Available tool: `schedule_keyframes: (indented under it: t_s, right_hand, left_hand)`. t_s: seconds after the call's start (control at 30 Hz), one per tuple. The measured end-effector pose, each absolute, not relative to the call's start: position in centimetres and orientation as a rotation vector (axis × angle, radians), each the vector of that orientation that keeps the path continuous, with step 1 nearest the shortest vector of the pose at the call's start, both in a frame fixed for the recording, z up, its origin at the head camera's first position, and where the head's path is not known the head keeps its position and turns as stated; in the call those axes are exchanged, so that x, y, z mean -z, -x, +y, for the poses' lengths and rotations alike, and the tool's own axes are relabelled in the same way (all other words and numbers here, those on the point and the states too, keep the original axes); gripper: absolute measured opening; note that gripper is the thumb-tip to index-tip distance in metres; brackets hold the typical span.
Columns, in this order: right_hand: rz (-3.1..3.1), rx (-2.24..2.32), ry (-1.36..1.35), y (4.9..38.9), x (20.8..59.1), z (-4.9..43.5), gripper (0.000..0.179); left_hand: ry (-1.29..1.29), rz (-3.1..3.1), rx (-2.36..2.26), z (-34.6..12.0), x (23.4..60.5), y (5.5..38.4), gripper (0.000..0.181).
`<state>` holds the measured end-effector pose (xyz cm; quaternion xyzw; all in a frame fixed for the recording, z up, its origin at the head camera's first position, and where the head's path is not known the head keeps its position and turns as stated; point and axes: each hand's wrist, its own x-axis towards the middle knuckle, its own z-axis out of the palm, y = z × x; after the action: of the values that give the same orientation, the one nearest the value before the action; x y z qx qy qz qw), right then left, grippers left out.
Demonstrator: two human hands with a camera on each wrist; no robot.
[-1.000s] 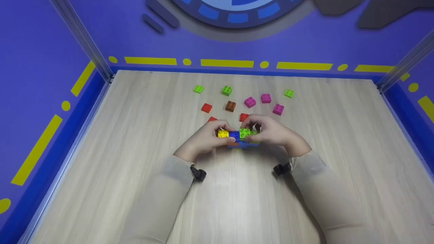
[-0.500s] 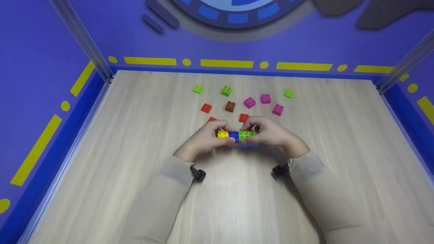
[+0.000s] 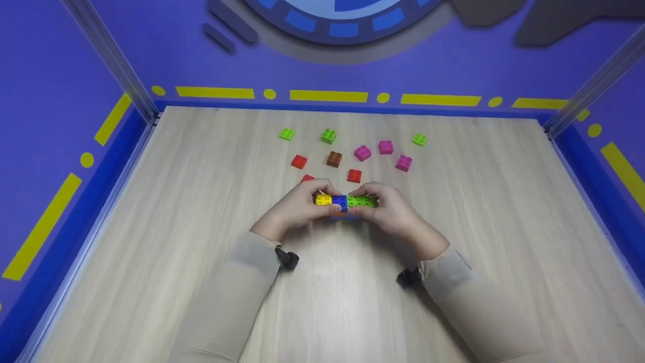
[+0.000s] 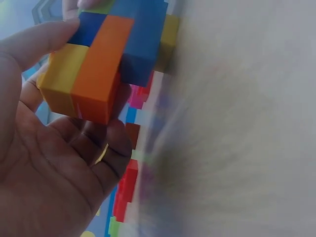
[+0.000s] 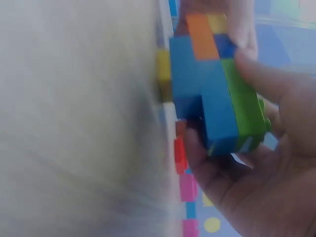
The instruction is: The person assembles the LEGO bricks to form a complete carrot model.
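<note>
The left hand (image 3: 301, 205) and the right hand (image 3: 392, 210) hold a built-up brick assembly (image 3: 346, 201) between them, over the middle of the surface (image 3: 342, 307). The left hand pinches its left end, thumb on the near side against a dark blue brick (image 3: 340, 201) and fingers on the far side. The right hand pinches the right end in the same manner, thumb near and fingers far.

Along the top, studs up, run a yellow brick (image 3: 323, 200) at left, the dark blue one in the middle and green bricks (image 3: 363, 200) at right. The wrist views show an orange brick (image 4: 101, 66) beneath the left part, lighter blue bricks (image 5: 217, 101) beside and below it, and another yellow brick (image 5: 164, 76) lowest; whether that one touches the surface, I cannot tell.

Beyond the hands lie loose bricks. Three light green bricks (image 3: 328, 136) are farthest, two toward the left and one at right. Three magenta bricks (image 3: 386, 147) sit right of a brown brick (image 3: 334, 159). Of three red bricks (image 3: 354, 176), one is partly hidden behind the left hand. Blue-purple panels (image 3: 342, 75) with yellow markings stand along the far, left and right edges.
</note>
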<state>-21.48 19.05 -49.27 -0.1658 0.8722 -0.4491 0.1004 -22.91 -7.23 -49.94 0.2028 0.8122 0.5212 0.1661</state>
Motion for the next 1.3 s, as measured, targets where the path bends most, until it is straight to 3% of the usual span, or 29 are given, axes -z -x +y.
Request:
schedule_keyframes:
  t_s: [0.23, 0.57, 1.0, 1.3]
  right_hand:
    - [2.539, 1.417, 0.533, 21.9, 51.5, 19.9, 0.044]
    - [2.460, 1.614, 0.493, 22.9, 52.6, 21.8, 0.041]
    - [2.441, 1.753, 0.383, 23.4, 53.0, 22.6, 0.043]
    - [2.430, 1.768, 0.375, 23.4, 53.2, 22.4, 0.041]
  left_hand:
    - [-0.606, 2.385, -1.351, -7.8, 49.6, 22.9, 0.023]
    - [-0.688, 2.397, -1.254, -6.6, 48.6, 24.3, 0.024]
    - [-0.360, 2.656, -1.171, -5.6, 48.4, 29.8, 0.035]
    - [-0.267, 2.685, -1.096, -4.3, 48.5, 32.4, 0.058]
